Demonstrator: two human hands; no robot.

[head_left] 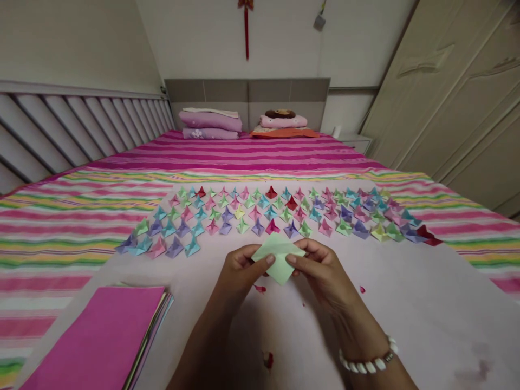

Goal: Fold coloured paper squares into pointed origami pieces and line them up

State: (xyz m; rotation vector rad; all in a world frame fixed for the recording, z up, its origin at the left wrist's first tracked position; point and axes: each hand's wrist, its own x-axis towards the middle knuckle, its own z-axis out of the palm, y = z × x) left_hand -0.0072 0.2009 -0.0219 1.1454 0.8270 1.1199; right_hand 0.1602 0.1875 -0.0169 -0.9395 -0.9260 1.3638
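A light green sheet of origami paper (280, 260), partly folded into a diamond, is held up between both hands above the pale board. My left hand (244, 268) pinches its left side, thumb on the front face. On the right side, my right hand (319, 265) grips it the same way, with a white beaded bracelet on that wrist. Just beyond the hands stand rows of small folded paper boats (258, 226) in pink, blue, green, purple, red and yellow. The fingertips behind the paper are partly hidden.
A stack of coloured paper (101, 330), magenta on top, lies at the lower left. Small red scraps (268, 359) are scattered on the pale board (406, 325). Beneath is a striped bedspread (49, 249). Folded purple bedding (211, 122) sits by the headboard (227, 89); a railing (81, 124) runs left.
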